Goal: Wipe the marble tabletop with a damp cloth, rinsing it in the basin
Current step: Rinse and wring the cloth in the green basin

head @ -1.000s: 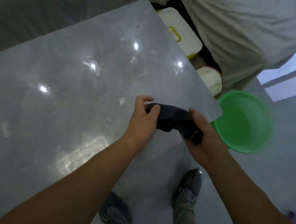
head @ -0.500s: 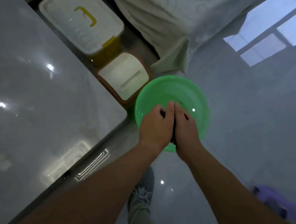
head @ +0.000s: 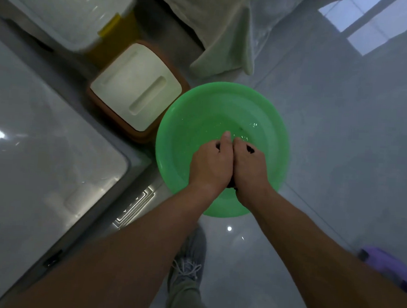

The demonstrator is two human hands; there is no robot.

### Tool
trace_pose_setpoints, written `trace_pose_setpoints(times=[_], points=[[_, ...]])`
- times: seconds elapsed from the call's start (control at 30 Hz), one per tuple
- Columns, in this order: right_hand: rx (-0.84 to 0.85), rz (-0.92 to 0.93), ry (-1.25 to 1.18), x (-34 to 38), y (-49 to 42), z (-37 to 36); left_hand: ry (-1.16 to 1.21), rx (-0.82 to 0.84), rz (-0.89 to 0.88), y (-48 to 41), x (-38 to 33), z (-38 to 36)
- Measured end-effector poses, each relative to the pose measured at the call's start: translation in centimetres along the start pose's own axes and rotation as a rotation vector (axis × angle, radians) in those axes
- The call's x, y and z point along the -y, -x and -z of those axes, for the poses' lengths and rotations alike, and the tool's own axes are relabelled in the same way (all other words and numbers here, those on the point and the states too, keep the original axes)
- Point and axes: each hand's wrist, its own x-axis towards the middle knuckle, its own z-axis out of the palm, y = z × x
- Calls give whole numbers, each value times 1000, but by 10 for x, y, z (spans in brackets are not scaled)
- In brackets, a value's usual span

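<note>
A green plastic basin [head: 190, 119] with water in it stands on the floor beside the marble tabletop [head: 31, 143]. My left hand [head: 211, 164] and my right hand [head: 249, 166] are pressed side by side over the basin, both gripping the dark cloth [head: 249, 149]. Only small dark bits of the cloth show between my fingers and under my wrists; most of it is hidden by my hands.
A brown bin with a cream lid [head: 134, 95] sits against the basin's left side, a white box with yellow latches [head: 63, 9] behind it. Pale fabric [head: 219, 35] hangs at the top. A purple object [head: 386, 265] lies on the floor at right. My shoe [head: 189, 255] is below the basin.
My hands carried the cloth off the tabletop and over the basin, then came together around it. The view has closed in on the basin.
</note>
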Motion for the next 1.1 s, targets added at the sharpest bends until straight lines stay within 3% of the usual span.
trace_pose_setpoints(times=[1.1], points=[[-22,-2,-43,-10,-37,6,-53,-12,53,-27,3,-26]])
